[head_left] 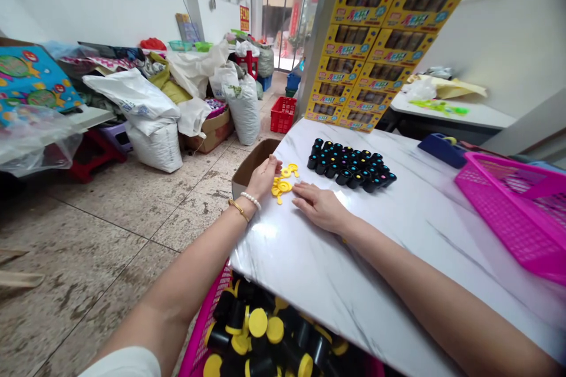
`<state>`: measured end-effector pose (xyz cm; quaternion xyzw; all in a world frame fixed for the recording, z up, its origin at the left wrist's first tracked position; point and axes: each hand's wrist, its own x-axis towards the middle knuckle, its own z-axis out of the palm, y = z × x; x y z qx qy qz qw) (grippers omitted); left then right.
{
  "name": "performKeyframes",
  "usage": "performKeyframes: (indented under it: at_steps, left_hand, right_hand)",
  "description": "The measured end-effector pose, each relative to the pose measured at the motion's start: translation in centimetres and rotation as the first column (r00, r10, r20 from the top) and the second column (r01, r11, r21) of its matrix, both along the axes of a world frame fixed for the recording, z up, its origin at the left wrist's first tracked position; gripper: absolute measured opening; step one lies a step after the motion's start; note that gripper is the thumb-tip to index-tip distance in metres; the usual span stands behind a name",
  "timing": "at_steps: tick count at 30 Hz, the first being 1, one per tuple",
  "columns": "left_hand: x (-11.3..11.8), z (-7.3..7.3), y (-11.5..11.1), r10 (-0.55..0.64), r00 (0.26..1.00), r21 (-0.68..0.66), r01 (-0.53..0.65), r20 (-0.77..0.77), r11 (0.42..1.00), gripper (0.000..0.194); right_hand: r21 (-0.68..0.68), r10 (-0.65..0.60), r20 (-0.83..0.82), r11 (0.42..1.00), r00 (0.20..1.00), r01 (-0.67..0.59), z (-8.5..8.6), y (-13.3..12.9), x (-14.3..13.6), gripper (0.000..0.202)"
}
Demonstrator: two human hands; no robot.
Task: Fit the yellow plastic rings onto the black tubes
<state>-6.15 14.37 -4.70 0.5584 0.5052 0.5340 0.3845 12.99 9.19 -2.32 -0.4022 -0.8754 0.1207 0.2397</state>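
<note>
At the table's left edge, a loose pile of small yellow plastic ring-shaped pieces with tabs [283, 187] lies between my hands. My left hand [264, 178] is on the pile's left side, turned on edge with its fingers loosely bent; nothing shows in it, though its palm side is partly hidden. My right hand [322, 207] rests low over the tabletop, fingers stretched toward the pile, its fingertips just right of the yellow pieces. Beyond them stands a tight group of black cylinders [349, 165] with small coloured dots on top.
An open cardboard box [247, 168] sits against the left edge of the white marbled table [398, 235]. Below the near edge, a pink basket [198, 336] holds black cylinders with yellow caps. Another pink basket [517, 218] is at right. Stacked yellow boxes [349, 35] rise behind.
</note>
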Motion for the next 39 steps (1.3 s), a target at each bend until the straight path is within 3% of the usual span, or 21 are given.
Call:
performKeyframes:
  at_steps: [3,6,8,13,20,23,26,29,31,34,39]
  left_hand:
    - [0.0,0.3,-0.3,-0.003,1.0,0.008,0.004,-0.011,1.0,0.062]
    - [0.0,0.3,-0.4,-0.003,1.0,0.01,0.003,-0.027,1.0,0.06]
    - [0.0,0.3,-0.3,-0.01,0.999,0.004,0.01,-0.032,1.0,0.058]
    - [-0.1,0.1,-0.3,-0.032,0.998,0.003,0.032,-0.061,0.999,0.054]
    - [-0.3,0.0,0.0,-0.037,0.99,0.018,0.039,-0.134,0.999,0.051]
    - [-0.2,0.1,0.0,-0.035,0.986,0.006,0.036,-0.162,0.999,0.052]
    - [-0.1,0.3,-0.2,-0.044,0.982,-0.018,0.041,-0.182,0.999,0.049]
    - [-0.1,0.4,-0.4,-0.047,0.979,-0.011,0.046,-0.198,0.999,0.044]
    - [-0.1,0.4,-0.4,-0.054,0.977,-0.01,0.053,-0.206,0.999,0.043]
    - [0.0,0.4,-0.4,-0.08,0.977,-0.014,0.079,-0.198,0.997,0.043]
    - [0.3,0.5,-0.8,-0.106,0.984,-0.046,0.101,-0.143,0.994,0.046]
  right_hand:
    - [-0.018,0.063,0.021,0.998,0.998,-0.062,0.4,-1.6,1.1,0.03]
    - [-0.042,0.068,-0.051,0.997,0.996,-0.07,0.0,-3.7,3.0,0.016]
    - [-0.051,0.032,-0.108,0.998,0.994,-0.037,-0.5,-5.2,4.4,0.005]
    - [-0.077,-0.08,-0.15,0.995,0.985,0.069,-1.4,-8.5,8.5,0.006]
    - [-0.053,-0.272,-0.147,0.962,0.951,0.267,-0.8,-12.3,14.0,0.009]
    - [0.058,-0.239,-0.04,0.969,0.97,0.241,0.2,-12.3,12.4,0.02]
    - [0.164,-0.216,0.205,0.969,0.955,0.184,1.0,-12.2,7.7,0.049]
    - [0.091,-0.171,0.352,0.985,0.92,0.148,1.2,-12.1,2.9,0.073]
    - [0.05,-0.151,0.395,0.988,0.906,0.143,0.9,-11.9,1.6,0.078]
    - [0.063,-0.193,0.417,0.981,0.888,0.183,0.5,-11.7,3.0,0.08]
    - [0.132,-0.337,0.427,0.941,0.839,0.311,0.1,-12.1,9.1,0.08]
